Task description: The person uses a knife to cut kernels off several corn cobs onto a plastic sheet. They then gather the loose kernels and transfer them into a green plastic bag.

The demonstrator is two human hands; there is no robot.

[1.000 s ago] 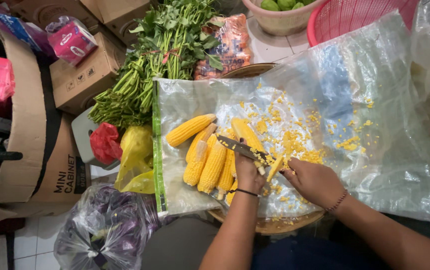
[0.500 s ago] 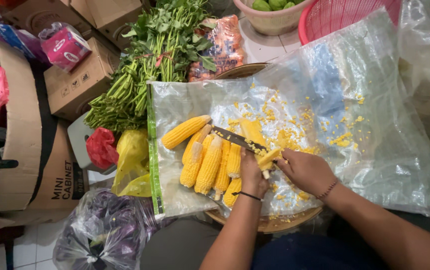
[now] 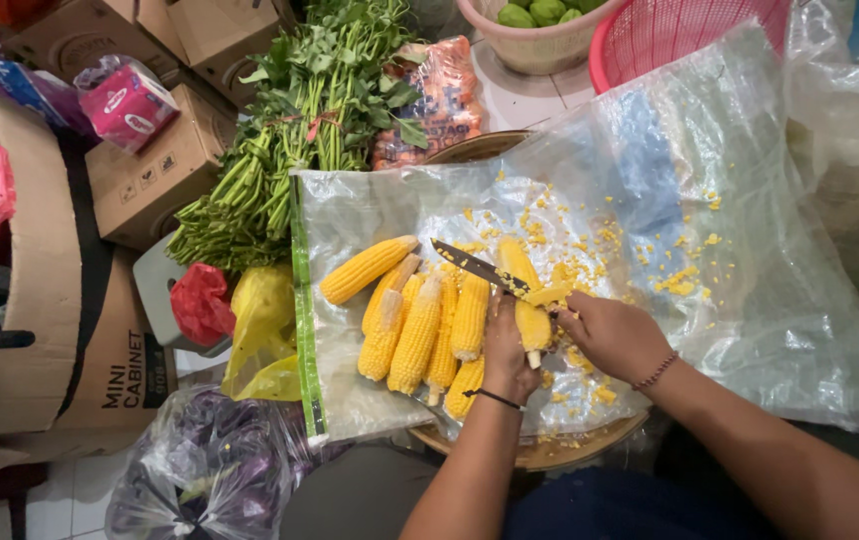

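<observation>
A big clear plastic sheet (image 3: pixel 750 260) spreads out under and beyond both hands, draped over a round tray (image 3: pixel 540 455) whose rim peeks out just below the wrists. Far out past the left hand lies a bundle of greens (image 3: pixel 290 140), with cardboard boxes (image 3: pixel 150 170) further left. Just left of the left hand, a pile of cobs (image 3: pixel 420 330) lies on the sheet, side by side and touching. Loose kernels (image 3: pixel 680 280) scatter beyond the right hand. Left hand (image 3: pixel 508 350) is closed around the base of one cob (image 3: pixel 525 300), propping it tilted, stem end down. Right hand (image 3: pixel 615 335) is clenched on the knife (image 3: pixel 480 268); its blade lies across the cob's upper part, tip pointing away to the left.
</observation>
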